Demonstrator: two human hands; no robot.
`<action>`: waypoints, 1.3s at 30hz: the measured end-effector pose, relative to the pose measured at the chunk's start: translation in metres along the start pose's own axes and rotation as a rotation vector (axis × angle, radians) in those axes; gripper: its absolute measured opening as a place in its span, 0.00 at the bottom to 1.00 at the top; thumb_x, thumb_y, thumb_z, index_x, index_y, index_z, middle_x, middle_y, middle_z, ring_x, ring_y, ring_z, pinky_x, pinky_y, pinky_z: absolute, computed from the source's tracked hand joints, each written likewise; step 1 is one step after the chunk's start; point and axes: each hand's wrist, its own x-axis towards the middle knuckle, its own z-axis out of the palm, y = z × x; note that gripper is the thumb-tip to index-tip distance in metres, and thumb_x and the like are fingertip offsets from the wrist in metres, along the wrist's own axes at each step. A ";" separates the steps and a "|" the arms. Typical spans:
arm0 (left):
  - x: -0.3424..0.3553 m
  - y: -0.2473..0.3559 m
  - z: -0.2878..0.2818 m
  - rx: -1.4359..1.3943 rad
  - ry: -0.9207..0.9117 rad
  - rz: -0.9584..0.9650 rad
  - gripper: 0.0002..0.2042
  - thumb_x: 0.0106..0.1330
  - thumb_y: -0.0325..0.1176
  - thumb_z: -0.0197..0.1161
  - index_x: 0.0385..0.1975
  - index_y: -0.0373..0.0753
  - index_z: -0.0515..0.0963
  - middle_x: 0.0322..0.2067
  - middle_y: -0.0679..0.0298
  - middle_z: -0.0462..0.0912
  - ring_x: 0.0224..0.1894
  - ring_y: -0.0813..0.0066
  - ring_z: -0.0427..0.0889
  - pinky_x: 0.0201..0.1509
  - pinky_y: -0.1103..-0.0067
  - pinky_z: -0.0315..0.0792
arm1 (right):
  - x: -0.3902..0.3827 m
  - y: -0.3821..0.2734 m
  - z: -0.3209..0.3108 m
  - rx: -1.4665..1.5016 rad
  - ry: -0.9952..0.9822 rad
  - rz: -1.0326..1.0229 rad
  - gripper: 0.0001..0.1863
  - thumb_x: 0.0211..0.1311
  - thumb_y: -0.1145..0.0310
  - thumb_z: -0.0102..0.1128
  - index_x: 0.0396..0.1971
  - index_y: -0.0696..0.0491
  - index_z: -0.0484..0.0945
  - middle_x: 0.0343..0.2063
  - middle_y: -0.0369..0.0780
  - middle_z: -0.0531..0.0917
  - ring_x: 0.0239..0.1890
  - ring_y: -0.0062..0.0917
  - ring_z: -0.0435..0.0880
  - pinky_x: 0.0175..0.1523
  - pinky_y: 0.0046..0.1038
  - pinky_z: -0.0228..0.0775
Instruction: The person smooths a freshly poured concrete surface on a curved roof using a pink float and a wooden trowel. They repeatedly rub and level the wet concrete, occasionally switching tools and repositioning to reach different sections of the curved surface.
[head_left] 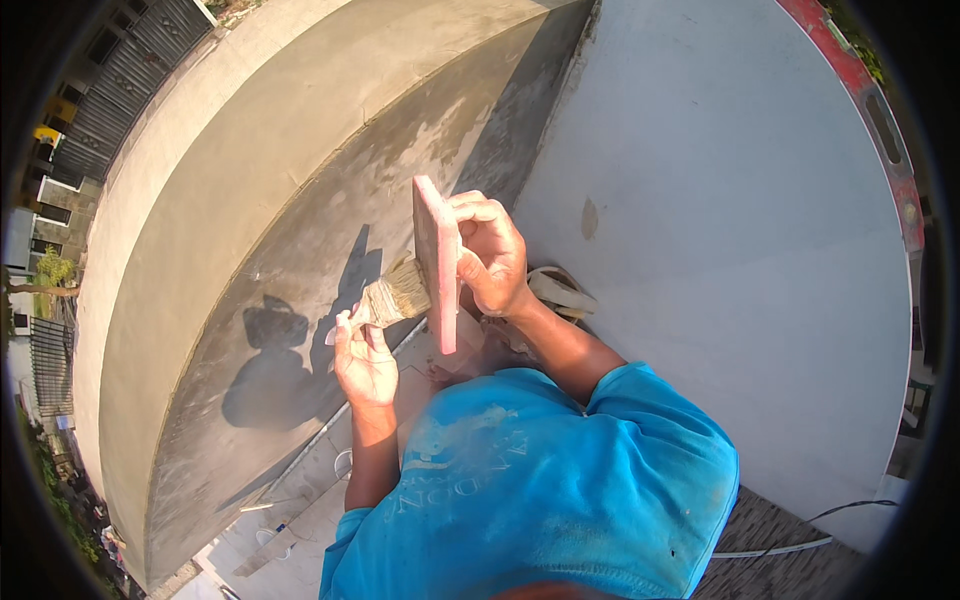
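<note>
My right hand [492, 252] grips a flat pink tile [436, 258], held upright on edge in front of my chest. My left hand [364, 362] holds a worn paintbrush [392, 297] by its handle. The pale bristles press against the left face of the pink tile. Both forearms rise from my blue shirt [540, 480] at the bottom of the view.
A grey plastered wall [720, 220] stands to the right, with a red edge [850, 70] along its top. A curved grey concrete surface [300, 230] carries my shadow on the left. A sandal [560, 292] lies behind my right wrist. Buildings and fences [100, 90] lie far below left.
</note>
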 end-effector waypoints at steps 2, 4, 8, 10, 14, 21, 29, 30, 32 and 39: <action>-0.004 0.000 -0.009 0.047 0.040 0.022 0.10 0.74 0.32 0.56 0.49 0.35 0.76 0.53 0.57 0.80 0.58 0.70 0.78 0.62 0.76 0.74 | 0.053 0.001 -0.004 -0.212 0.231 -0.179 0.18 0.65 0.74 0.62 0.52 0.60 0.70 0.48 0.41 0.71 0.49 0.24 0.77 0.49 0.26 0.75; -0.009 0.007 -0.040 -0.022 0.031 -0.012 0.10 0.74 0.32 0.56 0.49 0.36 0.76 0.53 0.57 0.81 0.60 0.69 0.77 0.63 0.74 0.74 | 0.105 0.018 -0.021 -0.525 0.404 -0.395 0.17 0.64 0.73 0.62 0.50 0.60 0.72 0.45 0.40 0.71 0.44 0.22 0.77 0.44 0.24 0.75; -0.036 0.023 -0.063 -0.007 0.133 0.071 0.10 0.74 0.31 0.57 0.50 0.34 0.73 0.53 0.58 0.79 0.57 0.72 0.78 0.56 0.81 0.79 | 0.149 0.041 -0.021 -0.689 0.550 -0.528 0.16 0.56 0.76 0.64 0.45 0.58 0.76 0.42 0.43 0.73 0.44 0.32 0.75 0.46 0.29 0.71; -0.042 0.028 -0.074 0.004 0.243 0.094 0.10 0.74 0.32 0.57 0.49 0.34 0.74 0.53 0.58 0.79 0.56 0.72 0.78 0.56 0.82 0.79 | 0.130 0.051 -0.001 -0.819 0.494 -0.621 0.16 0.57 0.75 0.66 0.45 0.57 0.77 0.43 0.43 0.73 0.42 0.26 0.75 0.39 0.25 0.72; -0.047 0.034 -0.105 -0.020 0.309 0.099 0.10 0.73 0.34 0.59 0.47 0.35 0.75 0.53 0.59 0.80 0.59 0.72 0.77 0.63 0.79 0.73 | 0.042 0.095 0.020 -0.920 0.142 -0.648 0.20 0.50 0.76 0.72 0.45 0.50 0.79 0.44 0.45 0.72 0.32 0.26 0.79 0.27 0.23 0.74; -0.038 0.033 -0.113 0.012 0.343 0.123 0.10 0.72 0.34 0.61 0.45 0.36 0.75 0.50 0.59 0.82 0.57 0.72 0.78 0.66 0.75 0.70 | 0.078 0.080 -0.013 -0.764 0.484 -0.526 0.19 0.63 0.73 0.62 0.52 0.58 0.71 0.46 0.43 0.69 0.34 0.29 0.77 0.33 0.29 0.75; -0.031 0.027 -0.160 0.029 0.317 0.170 0.09 0.72 0.34 0.61 0.44 0.35 0.76 0.49 0.59 0.82 0.57 0.71 0.78 0.66 0.75 0.70 | 0.014 0.137 0.032 -1.003 -0.015 -0.754 0.23 0.47 0.71 0.73 0.46 0.46 0.80 0.42 0.42 0.74 0.33 0.30 0.80 0.34 0.26 0.73; -0.032 0.027 -0.151 0.029 0.311 0.170 0.09 0.71 0.34 0.62 0.44 0.35 0.77 0.50 0.59 0.82 0.58 0.71 0.78 0.67 0.75 0.70 | -0.005 0.138 0.016 -1.019 -0.075 -0.683 0.23 0.47 0.71 0.72 0.47 0.46 0.79 0.42 0.42 0.74 0.33 0.31 0.80 0.34 0.26 0.74; -0.032 0.027 -0.166 0.038 0.342 0.201 0.10 0.71 0.34 0.61 0.44 0.35 0.77 0.50 0.59 0.82 0.58 0.70 0.78 0.67 0.74 0.70 | -0.025 0.144 -0.007 -1.043 -0.183 -0.572 0.22 0.49 0.73 0.72 0.47 0.48 0.78 0.42 0.43 0.74 0.33 0.31 0.80 0.35 0.27 0.74; -0.026 0.019 -0.194 -0.013 0.295 0.206 0.08 0.71 0.32 0.61 0.44 0.35 0.78 0.52 0.57 0.82 0.61 0.69 0.76 0.68 0.74 0.69 | 0.064 0.129 0.046 -0.877 0.413 -0.642 0.19 0.57 0.73 0.65 0.49 0.56 0.75 0.44 0.44 0.70 0.42 0.31 0.74 0.39 0.28 0.72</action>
